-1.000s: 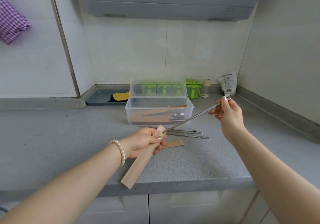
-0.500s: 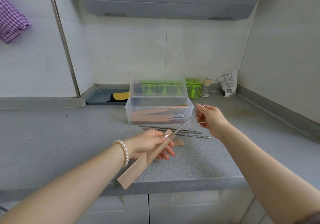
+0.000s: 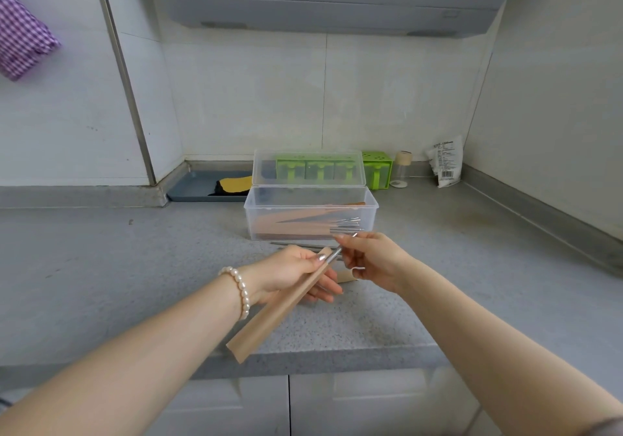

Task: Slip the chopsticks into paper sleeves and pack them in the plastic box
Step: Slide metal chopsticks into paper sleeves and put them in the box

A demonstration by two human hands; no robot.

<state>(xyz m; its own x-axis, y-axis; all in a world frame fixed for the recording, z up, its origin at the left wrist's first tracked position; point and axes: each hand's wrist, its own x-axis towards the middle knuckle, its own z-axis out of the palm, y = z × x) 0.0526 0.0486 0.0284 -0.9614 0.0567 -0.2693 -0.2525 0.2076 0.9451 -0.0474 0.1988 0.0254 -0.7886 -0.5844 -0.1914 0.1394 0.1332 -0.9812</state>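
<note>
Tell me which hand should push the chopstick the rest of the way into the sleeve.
Right hand: it pinches the chopstick end sticking out, while the left hand grips the paper sleeve.

Your way to the clear plastic box (image 3: 310,215) lies over its open top; its lid (image 3: 308,169) stands upright at the back and blocks reaching past it. Loose metal chopsticks (image 3: 296,244) lie on the grey speckled tabletop (image 3: 101,267) just in front of the box. Left of the box the tabletop is bare; behind it stand a green plastic caddy (image 3: 377,169), a small jar (image 3: 402,169) and a white packet (image 3: 445,161) along the wall.
</note>
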